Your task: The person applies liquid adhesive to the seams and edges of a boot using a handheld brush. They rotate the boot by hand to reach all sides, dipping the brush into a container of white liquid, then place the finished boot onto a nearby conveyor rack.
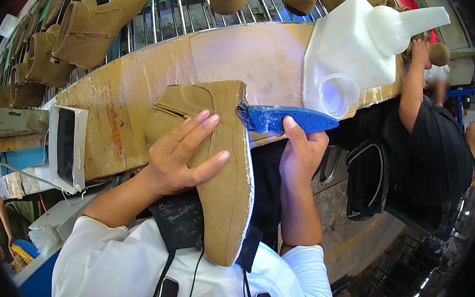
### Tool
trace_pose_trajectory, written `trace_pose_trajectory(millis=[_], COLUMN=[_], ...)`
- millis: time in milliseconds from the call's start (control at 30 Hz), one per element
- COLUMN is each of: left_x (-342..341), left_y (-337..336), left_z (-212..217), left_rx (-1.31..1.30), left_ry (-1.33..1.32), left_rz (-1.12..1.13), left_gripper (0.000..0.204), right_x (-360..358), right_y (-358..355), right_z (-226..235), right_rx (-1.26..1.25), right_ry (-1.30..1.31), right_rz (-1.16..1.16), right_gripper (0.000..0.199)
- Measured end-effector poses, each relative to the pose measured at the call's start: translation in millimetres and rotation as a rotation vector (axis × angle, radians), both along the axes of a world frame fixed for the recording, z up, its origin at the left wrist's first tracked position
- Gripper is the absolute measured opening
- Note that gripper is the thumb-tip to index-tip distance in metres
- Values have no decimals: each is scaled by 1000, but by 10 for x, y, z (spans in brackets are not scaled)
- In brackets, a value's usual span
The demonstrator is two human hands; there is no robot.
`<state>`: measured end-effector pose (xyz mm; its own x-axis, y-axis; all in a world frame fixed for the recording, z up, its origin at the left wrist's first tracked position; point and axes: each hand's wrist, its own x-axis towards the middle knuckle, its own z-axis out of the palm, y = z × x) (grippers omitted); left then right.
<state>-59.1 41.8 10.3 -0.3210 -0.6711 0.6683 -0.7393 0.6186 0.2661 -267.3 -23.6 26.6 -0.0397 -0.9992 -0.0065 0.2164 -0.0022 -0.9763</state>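
Here, a boot (219, 206) lies beneath a spread left hand (181, 155), toe toward the shirt (113, 264), while the right hand (303, 150) pinches a brush (294, 119) at the sole's heel end, its dark tip hard to make out and the fingertips underneath hidden.

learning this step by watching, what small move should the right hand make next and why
I'd probably slide the blue tool along the sole edge of the boot toward the toe: the right hand holds its dark tip by the heel end, while the left hand rests on the boot's side.
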Motion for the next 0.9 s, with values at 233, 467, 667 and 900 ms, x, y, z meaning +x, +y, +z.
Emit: trace_pose_trajectory(millis=[233,467,667,900], left_x=[-23,-14,-13,1], left_y=[-8,-18,-11,-25], left_z=[1,4,10,21], left_rx=[2,7,27,31], left_ry=[27,28,50,46], left_rz=[5,14,16,8], left_gripper=[35,36,35,34], right_x=[-39,-86,-192,-229], right_y=[183,211,267,242], right_z=[95,238,270,366], right_rx=[-48,-182,-260,-142], right_ry=[18,105,171,143], right_rz=[4,112,152,64], right_gripper=[13,13,15,17])
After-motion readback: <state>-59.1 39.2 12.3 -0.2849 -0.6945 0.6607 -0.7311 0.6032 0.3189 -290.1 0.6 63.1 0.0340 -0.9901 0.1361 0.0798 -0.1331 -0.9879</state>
